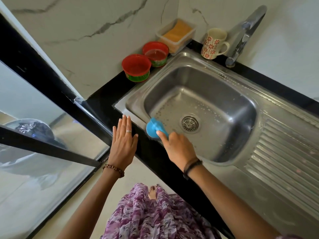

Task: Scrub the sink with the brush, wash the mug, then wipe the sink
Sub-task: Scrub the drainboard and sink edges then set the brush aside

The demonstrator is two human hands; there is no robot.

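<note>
Against the near left wall of the stainless steel sink (203, 75), the blue brush (154, 127) is pressed with its round head toward the left rim; its bristles are blurred and partly hidden, and its handle end disappears under the right hand (177, 145), so its full length cannot be judged. That hand grips the brush with curled fingers, the index finger laid along its back. The left hand (123, 140) is held flat with straight, close fingers over the black tabletop (103, 100) edge, holding nothing; whether it touches the surface cannot be told. A flower-patterned mug (214, 44) stands upright at the far edge of the sink, beside the chrome tap (241, 37), its handle pointing right toward the tap. Two red tubs (136, 68) with green printed bands sit at the tabletop's far left corner; their printing is too small to read. Behind them a clear box (176, 34) holds something orange. Water drops speckle the basin around the drain (189, 124). The ribbed draining board (284, 152) is cut off at the right.
</note>
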